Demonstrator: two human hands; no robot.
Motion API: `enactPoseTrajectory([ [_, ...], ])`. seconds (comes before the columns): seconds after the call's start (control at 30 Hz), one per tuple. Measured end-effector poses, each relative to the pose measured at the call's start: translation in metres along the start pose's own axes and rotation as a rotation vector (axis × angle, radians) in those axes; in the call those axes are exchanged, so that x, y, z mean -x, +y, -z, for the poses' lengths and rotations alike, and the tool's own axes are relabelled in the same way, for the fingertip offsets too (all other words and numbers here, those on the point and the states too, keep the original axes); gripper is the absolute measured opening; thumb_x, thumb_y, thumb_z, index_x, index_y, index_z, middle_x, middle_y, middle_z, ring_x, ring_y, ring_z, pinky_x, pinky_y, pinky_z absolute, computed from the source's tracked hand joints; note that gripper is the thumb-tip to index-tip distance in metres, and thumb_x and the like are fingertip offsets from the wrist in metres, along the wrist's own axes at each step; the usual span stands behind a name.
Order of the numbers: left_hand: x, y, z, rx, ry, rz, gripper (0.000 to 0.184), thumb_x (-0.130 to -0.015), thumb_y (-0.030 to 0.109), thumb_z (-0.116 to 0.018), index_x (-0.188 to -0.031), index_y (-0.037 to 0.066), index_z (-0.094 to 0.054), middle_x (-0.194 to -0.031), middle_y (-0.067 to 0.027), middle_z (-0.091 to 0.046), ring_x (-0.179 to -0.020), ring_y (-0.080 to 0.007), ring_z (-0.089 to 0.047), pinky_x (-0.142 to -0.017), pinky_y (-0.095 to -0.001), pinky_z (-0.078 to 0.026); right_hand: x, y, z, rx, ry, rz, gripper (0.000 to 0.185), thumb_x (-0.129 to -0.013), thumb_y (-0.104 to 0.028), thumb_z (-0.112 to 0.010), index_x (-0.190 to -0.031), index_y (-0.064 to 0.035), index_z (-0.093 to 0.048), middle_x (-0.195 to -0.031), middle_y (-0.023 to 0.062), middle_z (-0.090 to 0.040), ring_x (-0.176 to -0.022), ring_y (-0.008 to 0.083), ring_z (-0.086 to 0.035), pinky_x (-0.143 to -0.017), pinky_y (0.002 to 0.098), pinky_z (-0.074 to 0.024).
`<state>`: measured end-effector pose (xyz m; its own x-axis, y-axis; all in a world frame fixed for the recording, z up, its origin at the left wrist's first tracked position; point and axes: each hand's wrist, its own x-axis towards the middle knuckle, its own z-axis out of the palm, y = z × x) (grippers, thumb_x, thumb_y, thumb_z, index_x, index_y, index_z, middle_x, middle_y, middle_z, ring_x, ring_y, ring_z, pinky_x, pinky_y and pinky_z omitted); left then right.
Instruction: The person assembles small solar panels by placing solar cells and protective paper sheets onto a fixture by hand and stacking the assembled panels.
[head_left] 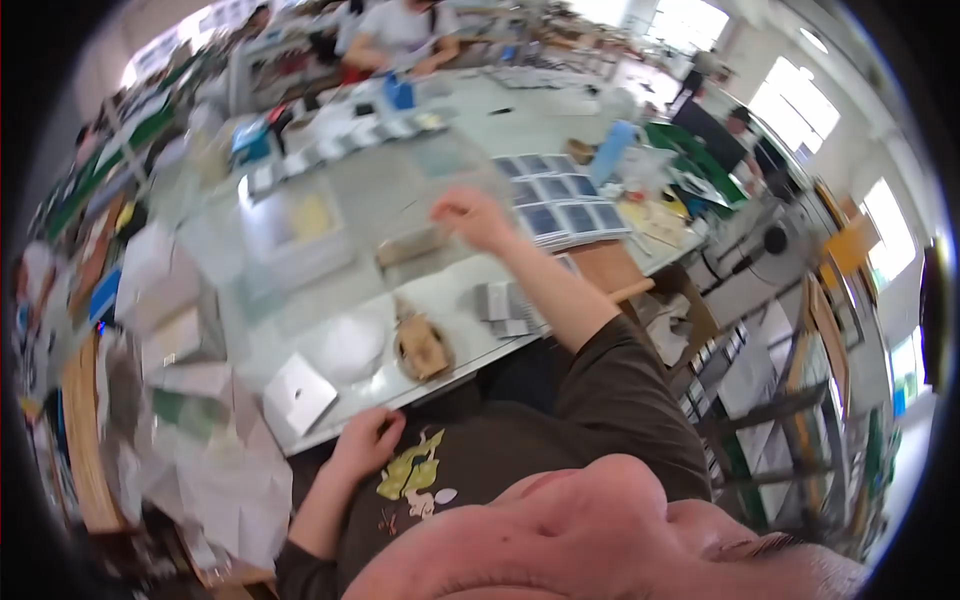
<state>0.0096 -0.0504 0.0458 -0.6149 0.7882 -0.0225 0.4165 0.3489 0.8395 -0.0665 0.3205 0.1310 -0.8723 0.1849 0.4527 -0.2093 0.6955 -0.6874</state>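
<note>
My right hand (472,218) is stretched out over the glass-topped table (420,290). Its fingers are bent in, slightly blurred, and anything between them is too small to make out. Just below it lies a tan block (410,248), and to its right is a sheet of dark blue rectangular panels (562,198). My left hand (372,438) is low by the near table edge, fingers curled with nothing visible in them. Nearest to it are a white square card (300,395) and a brown tape roll or dispenser (425,348), whose exact kind is blurred.
Small grey stacks (505,308) sit at the near edge. A clear tray (298,235) is at left, a row of grey pieces (350,145) behind it. White boxes (160,275) stand left. Across the table a person in white (400,35) handles a blue item (400,92).
</note>
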Motion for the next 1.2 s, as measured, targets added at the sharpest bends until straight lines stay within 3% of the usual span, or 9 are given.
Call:
enactPoseTrajectory([
  [0.07,0.016,-0.020,-0.014,0.058,-0.046,-0.044,0.015,-0.083,0.016,-0.064,-0.092,0.004,-0.065,-0.083,-0.0127,-0.064,-0.071,-0.0223,-0.062,-0.063,-0.0302,-0.048,0.035,-0.012,-0.005,-0.088,0.070,0.110,0.006,-0.083,-0.011,-0.065,-0.085,-0.0050,-0.065,-0.081,0.0049,-0.060,-0.072,0.0123,-0.056,-0.064,0.0256,-0.0449],
  [0.2,0.039,-0.066,-0.046,0.159,-0.130,0.211,0.018,-0.084,0.018,-0.066,-0.093,0.003,-0.065,-0.079,-0.0089,-0.063,-0.065,-0.0142,-0.057,-0.060,-0.0267,-0.046,0.106,-0.032,-0.009,-0.200,0.127,-0.040,0.008,-0.082,-0.012,-0.066,-0.084,-0.0046,-0.065,-0.078,0.0056,-0.059,-0.069,0.0143,-0.054,-0.063,0.0274,-0.0436],
  [0.33,0.062,-0.112,-0.066,0.035,-0.147,0.157,0.017,-0.084,0.020,-0.064,-0.090,0.004,-0.065,-0.084,-0.0130,-0.065,-0.072,-0.0236,-0.062,-0.064,-0.0321,-0.049,0.161,-0.036,-0.009,-0.281,0.103,-0.124,0.011,-0.082,-0.014,-0.067,-0.084,-0.0042,-0.064,-0.078,0.0059,-0.059,-0.069,0.0155,-0.054,-0.063,0.0280,-0.0436],
  [0.4,0.082,-0.114,-0.063,-0.444,-0.137,-0.013,0.018,-0.084,0.023,-0.059,-0.086,0.006,-0.064,-0.090,-0.0156,-0.065,-0.081,-0.0324,-0.063,-0.072,-0.0394,-0.050,0.182,-0.041,-0.005,-0.296,0.106,-0.100,0.011,-0.083,-0.015,-0.067,-0.084,-0.0043,-0.063,-0.077,0.0052,-0.058,-0.068,0.0141,-0.053,-0.062,0.0278,-0.0434],
  [0.43,0.087,-0.118,-0.064,-0.451,-0.139,-0.021,0.018,-0.084,0.023,-0.059,-0.086,0.006,-0.064,-0.090,-0.0156,-0.065,-0.081,-0.0324,-0.063,-0.072,-0.0394,-0.050,0.191,-0.042,-0.002,-0.318,0.075,-0.097,0.011,-0.083,-0.015,-0.067,-0.084,-0.0044,-0.063,-0.077,0.0050,-0.058,-0.067,0.0138,-0.053,-0.062,0.0277,-0.0433],
  [0.5,0.092,-0.132,-0.067,-0.668,-0.305,0.290,0.020,-0.084,0.024,-0.052,-0.084,0.007,-0.063,-0.094,-0.0171,-0.065,-0.090,-0.0358,-0.062,-0.078,-0.0439,-0.049,0.204,-0.040,-0.001,-0.332,0.043,-0.055,0.012,-0.083,-0.016,-0.067,-0.085,-0.0046,-0.063,-0.076,0.0045,-0.058,-0.066,0.0131,-0.051,-0.061,0.0275,-0.0430],
  [0.7,0.107,-0.204,-0.072,-0.854,-0.392,0.411,0.024,-0.086,0.021,-0.045,-0.087,0.008,-0.065,-0.096,-0.0161,-0.066,-0.095,-0.0333,-0.063,-0.077,-0.0448,-0.050,0.215,-0.041,-0.011,-0.345,0.028,-0.096,0.012,-0.082,-0.016,-0.068,-0.084,-0.0045,-0.064,-0.076,0.0049,-0.058,-0.068,0.0138,-0.052,-0.063,0.0282,-0.0436],
  [0.8,0.124,-0.299,-0.081,-0.980,-0.464,0.299,0.022,-0.083,0.021,-0.051,-0.087,0.006,-0.067,-0.093,-0.0148,-0.068,-0.091,-0.0325,-0.065,-0.076,-0.0434,-0.051,0.211,-0.056,-0.015,-0.317,-0.047,-0.017,0.009,-0.083,-0.012,-0.066,-0.085,-0.0039,-0.064,-0.078,0.0031,-0.058,-0.071,0.0114,-0.052,-0.064,0.0254,-0.0424],
  [1.2,0.217,-0.266,-0.045,-0.837,-0.549,0.711,0.021,-0.080,0.021,-0.054,-0.086,0.006,-0.068,-0.091,-0.0152,-0.068,-0.089,-0.0328,-0.065,-0.075,-0.0421,-0.051,0.190,-0.060,-0.061,-0.711,-0.151,-0.079,0.004,-0.084,-0.007,-0.064,-0.085,-0.0025,-0.063,-0.079,0.0021,-0.061,-0.071,0.0069,-0.056,-0.067,0.0230,-0.0454],
])
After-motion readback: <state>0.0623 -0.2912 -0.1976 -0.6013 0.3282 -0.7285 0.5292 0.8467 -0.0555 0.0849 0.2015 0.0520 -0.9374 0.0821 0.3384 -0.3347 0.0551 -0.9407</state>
